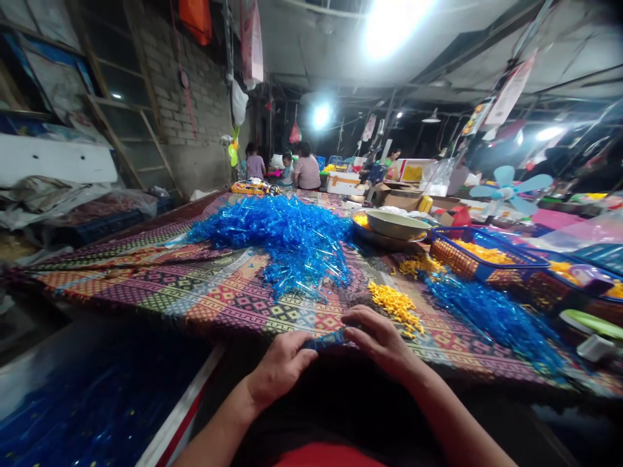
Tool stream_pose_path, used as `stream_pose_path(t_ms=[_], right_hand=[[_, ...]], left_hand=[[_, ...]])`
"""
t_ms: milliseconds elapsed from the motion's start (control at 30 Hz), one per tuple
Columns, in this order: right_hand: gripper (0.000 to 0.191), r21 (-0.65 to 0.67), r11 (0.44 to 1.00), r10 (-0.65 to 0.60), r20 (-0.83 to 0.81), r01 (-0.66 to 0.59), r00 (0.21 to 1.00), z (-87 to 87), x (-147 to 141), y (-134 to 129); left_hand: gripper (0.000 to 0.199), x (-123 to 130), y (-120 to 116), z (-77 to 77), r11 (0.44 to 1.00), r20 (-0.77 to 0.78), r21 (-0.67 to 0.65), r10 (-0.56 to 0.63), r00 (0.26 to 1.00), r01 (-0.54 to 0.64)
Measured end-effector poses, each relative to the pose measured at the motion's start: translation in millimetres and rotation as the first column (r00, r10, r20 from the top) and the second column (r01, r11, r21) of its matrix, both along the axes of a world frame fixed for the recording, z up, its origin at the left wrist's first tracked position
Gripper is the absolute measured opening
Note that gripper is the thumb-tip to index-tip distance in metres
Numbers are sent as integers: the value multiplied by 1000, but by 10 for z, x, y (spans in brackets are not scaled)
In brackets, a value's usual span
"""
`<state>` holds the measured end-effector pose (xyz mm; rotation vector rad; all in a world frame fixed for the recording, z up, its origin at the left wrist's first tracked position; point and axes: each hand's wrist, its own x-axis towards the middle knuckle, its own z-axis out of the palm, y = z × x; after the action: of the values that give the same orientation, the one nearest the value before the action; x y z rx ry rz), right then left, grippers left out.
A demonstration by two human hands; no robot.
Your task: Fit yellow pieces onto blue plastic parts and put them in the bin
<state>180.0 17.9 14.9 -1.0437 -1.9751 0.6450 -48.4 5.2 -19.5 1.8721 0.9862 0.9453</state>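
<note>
My left hand (282, 363) and my right hand (374, 337) meet at the near edge of the cloth-covered table. Between them is a short blue plastic piece (329, 340), one end pinched in the fingers of each hand. Its exact kind is too small to make out. Just beyond my right hand lies a small heap of yellow plastic parts (396, 306). Farther back spreads a large pile of shiny, see-through blue plastic sticks (287, 227). A second pile of blue sticks (491, 318) lies to the right of my right forearm.
Blue baskets (487, 272) with yellow parts line the right side, near a bowl (396, 224) and a light-blue fan (509, 188). A large container of blue pieces (97, 402) stands low at left. Several people sit beyond the patterned tablecloth (195, 295).
</note>
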Motion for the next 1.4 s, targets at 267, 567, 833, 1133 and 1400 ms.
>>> stream_pose_path(t_ms=[267, 567, 833, 1133, 1400], right_hand=[[25, -269, 963, -151, -485, 17, 861, -372, -442, -163], [25, 282, 958, -11, -135, 48, 991, 34, -348, -112], [10, 400, 916, 28, 7, -28, 1000, 251, -411, -239], [13, 246, 961, -106, -99, 128, 989, 29, -371, -121], [14, 304, 929, 34, 499, -211, 866, 305, -109, -99]], left_hand=[[23, 355, 69, 116, 926, 668, -336, 362, 650, -171], [14, 261, -89, 239, 984, 203, 144, 72, 976, -102], [16, 312, -210, 273, 967, 143, 254, -10, 990, -27], [20, 253, -142, 178, 980, 31, 197, -44, 999, 37], [28, 128, -115, 291, 939, -453, 304, -3, 892, 158]])
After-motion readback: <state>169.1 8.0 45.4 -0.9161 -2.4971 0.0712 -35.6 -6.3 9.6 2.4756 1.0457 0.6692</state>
